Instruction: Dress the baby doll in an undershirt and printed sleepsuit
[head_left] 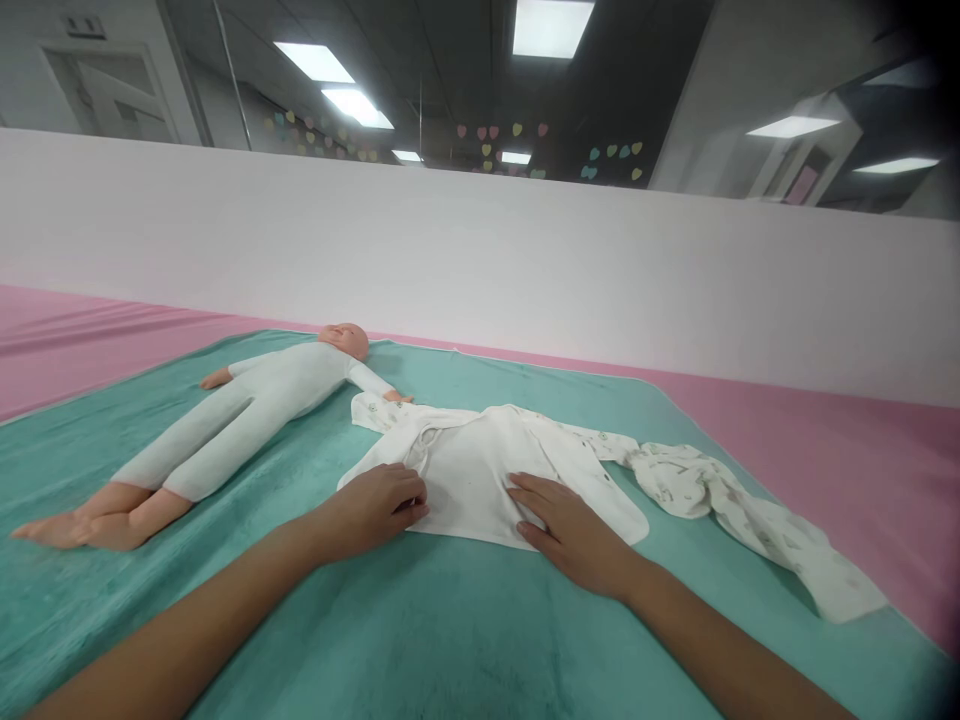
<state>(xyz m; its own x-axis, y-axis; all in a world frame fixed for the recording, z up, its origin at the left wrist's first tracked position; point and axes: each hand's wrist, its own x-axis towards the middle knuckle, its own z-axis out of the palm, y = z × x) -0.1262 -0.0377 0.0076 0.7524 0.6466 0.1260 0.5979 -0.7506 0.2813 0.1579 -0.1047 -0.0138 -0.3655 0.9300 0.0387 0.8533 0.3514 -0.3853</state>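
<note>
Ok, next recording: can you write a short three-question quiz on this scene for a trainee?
1. Which is nearer the baby doll: the left hand or the right hand?
2. True or false: the white baby top lies spread on the teal blanket.
3. Fill in the blank: the doll's feet are ___.

Key: 1. left hand; 2. true; 3. bare.

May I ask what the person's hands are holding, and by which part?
The right hand lies flat on the white baby garment; the left hand curls at its edge, and a pinch cannot be told.
</note>
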